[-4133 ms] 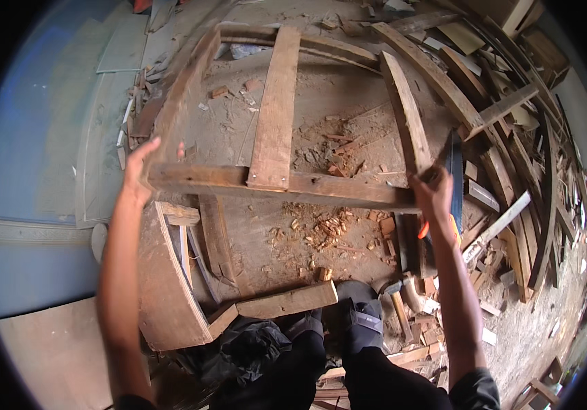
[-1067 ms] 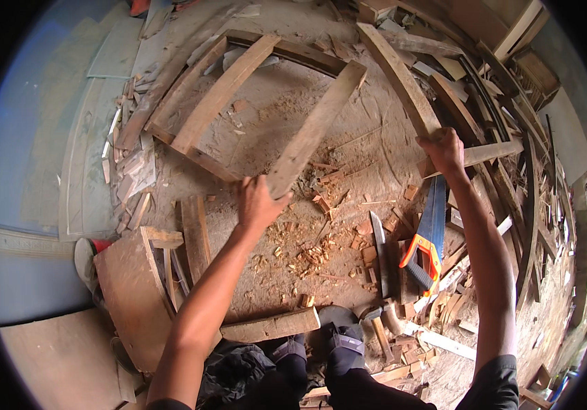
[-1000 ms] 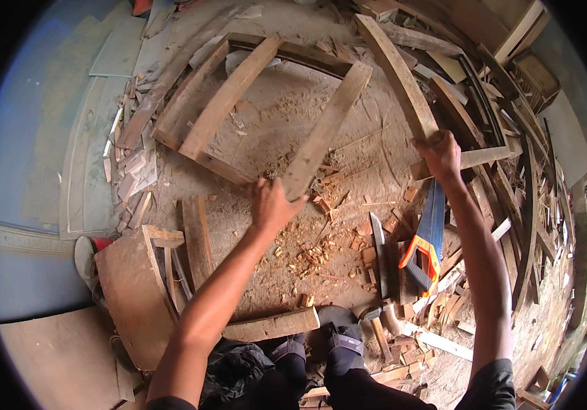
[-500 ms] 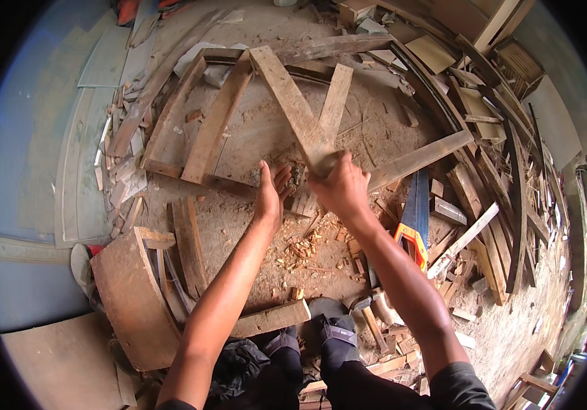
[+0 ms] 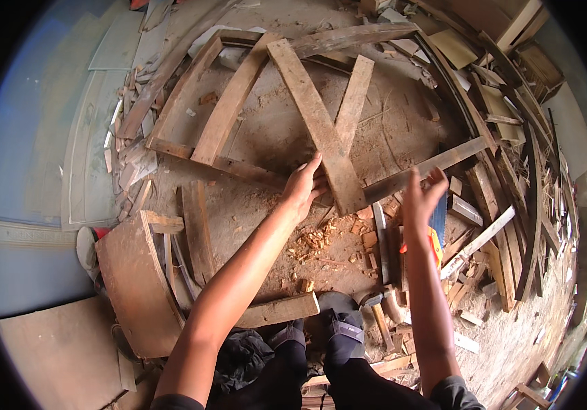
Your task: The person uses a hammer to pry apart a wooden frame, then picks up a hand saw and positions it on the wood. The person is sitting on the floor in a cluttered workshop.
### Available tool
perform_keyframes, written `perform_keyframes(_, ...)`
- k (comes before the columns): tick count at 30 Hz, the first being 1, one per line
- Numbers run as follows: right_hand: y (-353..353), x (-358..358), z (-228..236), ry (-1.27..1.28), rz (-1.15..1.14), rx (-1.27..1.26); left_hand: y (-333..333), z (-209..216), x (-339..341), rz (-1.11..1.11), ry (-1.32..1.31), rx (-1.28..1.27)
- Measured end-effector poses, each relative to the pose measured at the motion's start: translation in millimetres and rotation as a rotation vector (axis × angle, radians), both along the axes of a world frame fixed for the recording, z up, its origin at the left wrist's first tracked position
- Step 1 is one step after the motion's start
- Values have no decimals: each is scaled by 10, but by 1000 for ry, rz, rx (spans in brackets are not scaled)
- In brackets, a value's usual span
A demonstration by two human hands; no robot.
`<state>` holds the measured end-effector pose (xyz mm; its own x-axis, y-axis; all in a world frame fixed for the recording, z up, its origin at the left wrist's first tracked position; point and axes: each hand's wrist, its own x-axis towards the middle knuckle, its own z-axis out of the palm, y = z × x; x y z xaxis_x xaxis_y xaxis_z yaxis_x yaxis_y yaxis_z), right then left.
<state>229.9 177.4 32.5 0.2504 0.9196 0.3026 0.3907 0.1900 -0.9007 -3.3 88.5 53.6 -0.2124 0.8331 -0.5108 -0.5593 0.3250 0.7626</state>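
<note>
A long wooden plank (image 5: 310,109) slants across the middle of a wooden frame (image 5: 232,102). My left hand (image 5: 300,187) is at the plank's left edge near its lower end, thumb against the wood and the other fingers partly hidden beside it. To the right, my right hand (image 5: 422,201) is raised with fingers apart, holding nothing. It is above the near right rail and in front of a handsaw (image 5: 437,236) with a blue blade and orange handle. A shorter board (image 5: 353,102) lies slanted under the plank, forming a V with it.
Wood chips (image 5: 314,239) cover the ground before my feet. A hammer (image 5: 379,321) lies by my right foot, near a short timber block (image 5: 278,310). Scrap boards (image 5: 505,205) pile up on the right; a plywood panel (image 5: 133,287) leans at the left.
My right hand has let go of the plank and moved right, opening. My left hand has come to the plank's edge. The plank's lower end now sits lower and further right.
</note>
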Motion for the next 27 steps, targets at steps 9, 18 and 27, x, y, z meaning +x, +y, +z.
perform_keyframes(9,46,65,142,-437,51,142,-400,804,4,14,461,125)
perform_keyframes(18,-366,-963,107,-752,537,-215,-718,161,-394,415,188,5)
perform_keyframes(27,-201,-848,234,-680,667,-353,-902,-95,-507,447,214,-20)
